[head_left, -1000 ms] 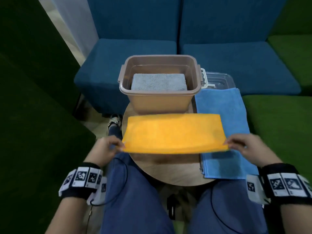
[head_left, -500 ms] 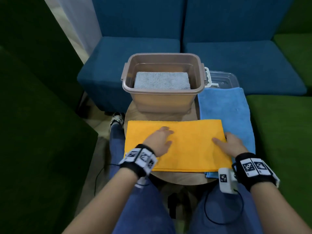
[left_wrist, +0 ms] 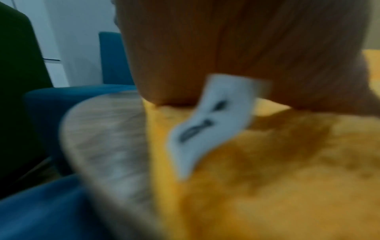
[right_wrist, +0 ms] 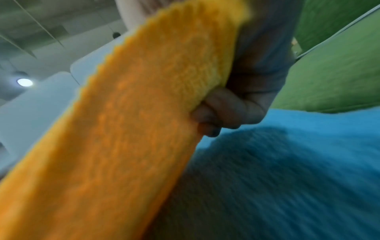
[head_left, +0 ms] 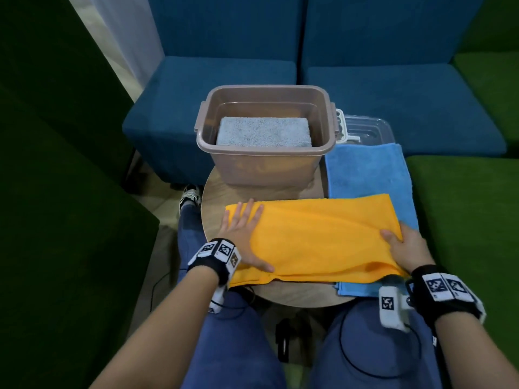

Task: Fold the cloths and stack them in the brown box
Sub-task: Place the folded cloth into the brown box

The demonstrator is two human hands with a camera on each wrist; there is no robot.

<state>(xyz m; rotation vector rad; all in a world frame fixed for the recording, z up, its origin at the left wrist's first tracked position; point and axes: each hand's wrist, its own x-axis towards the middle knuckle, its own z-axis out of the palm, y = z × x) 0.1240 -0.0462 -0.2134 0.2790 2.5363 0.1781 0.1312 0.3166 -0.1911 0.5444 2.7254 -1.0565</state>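
Note:
An orange cloth (head_left: 314, 237), folded into a long strip, lies across the round wooden table (head_left: 216, 197). My left hand (head_left: 241, 228) lies flat on its left end with the fingers spread. My right hand (head_left: 404, 245) grips the cloth's right end and lifts it off the blue cloth (head_left: 368, 172); the right wrist view shows fingers (right_wrist: 224, 112) curled round the orange cloth (right_wrist: 131, 123). The brown box (head_left: 266, 155) stands behind, with a folded grey cloth (head_left: 264, 131) inside. A white label (left_wrist: 211, 123) sticks up from the orange cloth (left_wrist: 277, 178) in the left wrist view.
A clear plastic lid (head_left: 368, 130) lies behind the blue cloth, right of the box. Blue sofa seats (head_left: 393, 94) stand behind the table, green seats (head_left: 471, 220) at both sides. My knees in blue trousers (head_left: 233, 332) sit under the table's near edge.
The orange cloth was laid flat on the table. My left hand slid to its left end, and my right hand took hold of the right end and raised it.

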